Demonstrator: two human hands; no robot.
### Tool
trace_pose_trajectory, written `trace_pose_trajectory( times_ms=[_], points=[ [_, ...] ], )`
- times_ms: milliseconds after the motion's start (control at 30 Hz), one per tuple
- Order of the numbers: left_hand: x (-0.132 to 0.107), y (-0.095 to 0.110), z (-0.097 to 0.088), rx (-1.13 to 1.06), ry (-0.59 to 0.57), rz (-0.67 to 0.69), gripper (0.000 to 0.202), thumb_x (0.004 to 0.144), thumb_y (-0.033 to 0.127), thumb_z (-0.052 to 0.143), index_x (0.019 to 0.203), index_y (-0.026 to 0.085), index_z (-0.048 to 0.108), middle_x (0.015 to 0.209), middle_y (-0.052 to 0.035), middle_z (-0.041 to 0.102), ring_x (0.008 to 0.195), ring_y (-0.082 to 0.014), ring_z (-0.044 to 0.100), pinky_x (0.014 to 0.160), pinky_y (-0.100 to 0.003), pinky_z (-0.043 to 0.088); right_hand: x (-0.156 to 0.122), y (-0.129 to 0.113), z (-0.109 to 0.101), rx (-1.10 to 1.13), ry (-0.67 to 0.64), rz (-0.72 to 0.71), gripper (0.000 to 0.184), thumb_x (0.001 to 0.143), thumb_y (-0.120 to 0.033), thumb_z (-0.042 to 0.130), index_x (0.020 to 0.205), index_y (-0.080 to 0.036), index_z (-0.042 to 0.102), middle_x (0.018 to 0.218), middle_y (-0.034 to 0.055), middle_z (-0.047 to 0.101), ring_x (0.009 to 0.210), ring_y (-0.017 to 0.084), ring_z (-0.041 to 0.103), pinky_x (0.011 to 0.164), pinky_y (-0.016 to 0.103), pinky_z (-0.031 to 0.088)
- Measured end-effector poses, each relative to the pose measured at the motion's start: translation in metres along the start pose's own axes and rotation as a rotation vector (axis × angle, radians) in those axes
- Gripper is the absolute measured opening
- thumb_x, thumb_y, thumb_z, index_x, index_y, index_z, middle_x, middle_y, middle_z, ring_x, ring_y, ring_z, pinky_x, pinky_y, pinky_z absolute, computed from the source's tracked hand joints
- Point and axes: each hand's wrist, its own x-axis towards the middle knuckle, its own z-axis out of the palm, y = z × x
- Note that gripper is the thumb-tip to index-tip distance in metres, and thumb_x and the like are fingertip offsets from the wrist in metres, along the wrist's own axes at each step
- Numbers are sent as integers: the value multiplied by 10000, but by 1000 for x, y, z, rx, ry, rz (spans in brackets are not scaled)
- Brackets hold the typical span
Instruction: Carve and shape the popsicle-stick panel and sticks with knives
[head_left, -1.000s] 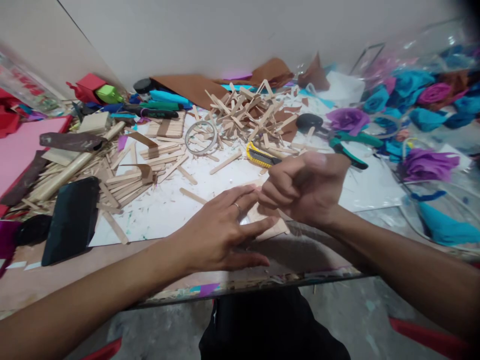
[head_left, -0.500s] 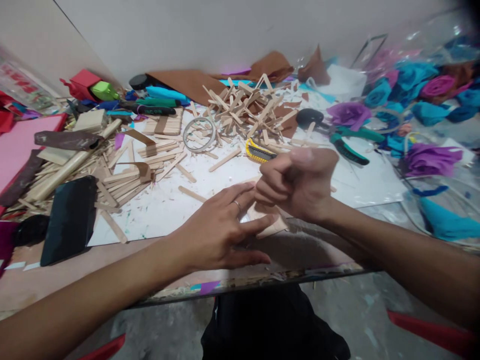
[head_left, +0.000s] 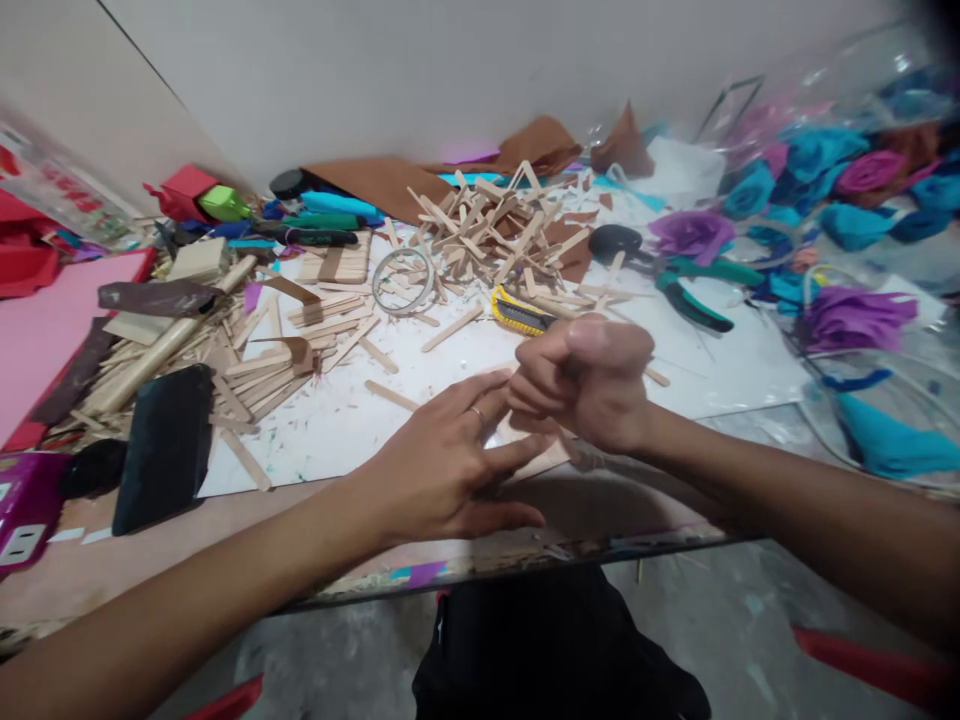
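Observation:
My left hand [head_left: 457,460] lies with its fingers stretched out and apart over a flat piece of pale wood [head_left: 541,458], near the table's front edge. A ring shows on one finger. Just above that piece, my right hand [head_left: 585,385] is closed in a fist, its fingers by the left fingertips; whatever it may hold is hidden. Behind the fist lies a yellow and black utility knife [head_left: 517,312], partly covered by it. A single craft stick [head_left: 390,395] rests on the white board [head_left: 315,440] beyond my left hand.
A heap of craft sticks [head_left: 502,225] stands at the back, with a roll of tape [head_left: 403,280] beside it. Green-handled pliers [head_left: 694,300] and paper flowers [head_left: 859,318] lie right. At left are a black phone [head_left: 163,448], more sticks and a purple power socket [head_left: 28,510].
The view has shifted slightly, bringing the purple socket into sight at left. My right fist has moved a little left and down, while my left hand stays nearly still on the wood.

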Motion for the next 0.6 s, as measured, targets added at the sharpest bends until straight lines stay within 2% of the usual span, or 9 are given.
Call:
trace_pose_trajectory(
  times_ms=[100, 200, 367, 533, 600],
  points=[
    [1, 0, 0, 22, -1, 14, 639, 966, 612, 661, 1449, 194, 628, 1436, -219, 560, 1428, -405, 473, 1145, -597, 490, 0, 1, 0, -26, 13, -24, 663, 875, -667, 671, 477, -233, 366, 413, -91, 250, 352, 57, 184, 357, 232, 136],
    [2, -1, 0, 45, 0, 17, 618, 966, 607, 663, 1427, 197, 640, 1420, -220, 564, 1405, -413, 491, 1139, -613, 489, 1, 2, 0, -38, 1, -35, 652, 869, -629, 700, 478, -228, 368, 437, -93, 250, 376, 54, 188, 370, 230, 126],
    [2, -1, 1, 38, -2, 27, 667, 960, 624, 662, 1472, 200, 607, 1476, -231, 537, 1411, -417, 485, 1145, -610, 486, 1, 2, 1, 25, 12, 29, 630, 898, -594, 677, 488, -239, 358, 413, -99, 231, 354, 54, 147, 352, 240, 103],
    [2, -2, 2, 40, -9, 21, 620, 966, 622, 652, 1436, 217, 632, 1447, -215, 568, 1410, -406, 494, 1160, -602, 474, -1, 4, 2, 4, 2, -96, 663, 932, -609, 622, 471, -233, 329, 434, -93, 201, 375, 52, 128, 371, 251, 91],
    [2, -2, 4, 34, -9, 10, 643, 957, 635, 657, 1459, 235, 616, 1456, -208, 568, 1402, -404, 498, 1141, -602, 489, -2, 4, 3, 7, 12, -69, 669, 953, -636, 584, 480, -235, 333, 430, -94, 186, 367, 57, 113, 370, 257, 86]
  ],
)
